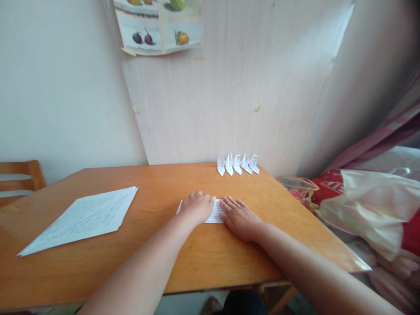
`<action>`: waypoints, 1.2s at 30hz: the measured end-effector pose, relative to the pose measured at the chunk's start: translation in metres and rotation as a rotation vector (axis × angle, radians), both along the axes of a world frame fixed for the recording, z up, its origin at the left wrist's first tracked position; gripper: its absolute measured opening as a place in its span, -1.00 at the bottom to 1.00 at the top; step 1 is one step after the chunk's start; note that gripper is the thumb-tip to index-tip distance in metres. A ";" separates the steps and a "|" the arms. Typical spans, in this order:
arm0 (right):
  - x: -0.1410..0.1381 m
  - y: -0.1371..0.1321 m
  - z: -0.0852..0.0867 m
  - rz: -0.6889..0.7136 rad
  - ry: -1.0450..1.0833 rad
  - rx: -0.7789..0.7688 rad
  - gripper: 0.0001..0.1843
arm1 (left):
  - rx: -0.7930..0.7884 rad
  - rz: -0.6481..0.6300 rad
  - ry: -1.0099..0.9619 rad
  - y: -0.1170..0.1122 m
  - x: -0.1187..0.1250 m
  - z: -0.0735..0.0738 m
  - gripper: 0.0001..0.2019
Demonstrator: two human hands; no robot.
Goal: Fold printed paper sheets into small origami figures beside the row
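Observation:
A small folded sheet of printed white paper [215,213] lies on the orange wooden table [157,183]. My left hand [197,206] rests on its left part, fingers curled down against the paper. My right hand [239,216] lies flat on its right end, fingers stretched out and together. Both hands press the paper onto the table. Behind them, near the wall, several small white folded paper pieces [238,163] stand in a row.
A stack of printed sheets [83,218] lies at the table's left. A wooden chair back [21,175] shows at far left. Plastic bags [364,203] and a clear container [298,187] crowd the right edge. A fruit poster [159,26] hangs on the wall.

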State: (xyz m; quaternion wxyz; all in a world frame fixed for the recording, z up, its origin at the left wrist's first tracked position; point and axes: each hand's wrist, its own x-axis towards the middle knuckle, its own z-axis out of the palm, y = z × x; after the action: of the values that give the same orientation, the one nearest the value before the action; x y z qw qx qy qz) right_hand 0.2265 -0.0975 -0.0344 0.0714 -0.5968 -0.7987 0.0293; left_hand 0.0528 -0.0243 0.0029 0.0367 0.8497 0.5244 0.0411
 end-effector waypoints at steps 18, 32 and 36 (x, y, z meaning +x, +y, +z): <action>0.003 0.004 -0.009 0.001 0.027 0.020 -0.31 | 0.223 0.190 -0.040 -0.025 0.023 -0.025 -0.48; 0.004 0.003 -0.009 0.018 0.001 0.025 -0.32 | 0.236 0.185 -0.025 -0.017 0.012 -0.027 -0.36; 0.004 0.003 -0.009 0.010 0.003 0.026 -0.31 | 0.240 0.166 0.001 -0.013 -0.002 -0.027 -0.35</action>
State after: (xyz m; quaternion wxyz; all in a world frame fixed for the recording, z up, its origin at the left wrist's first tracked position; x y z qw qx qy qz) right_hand 0.2307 -0.0942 -0.0431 0.0803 -0.5917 -0.8019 0.0202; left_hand 0.0504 -0.0368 -0.0238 -0.0692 0.8016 0.5843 0.1059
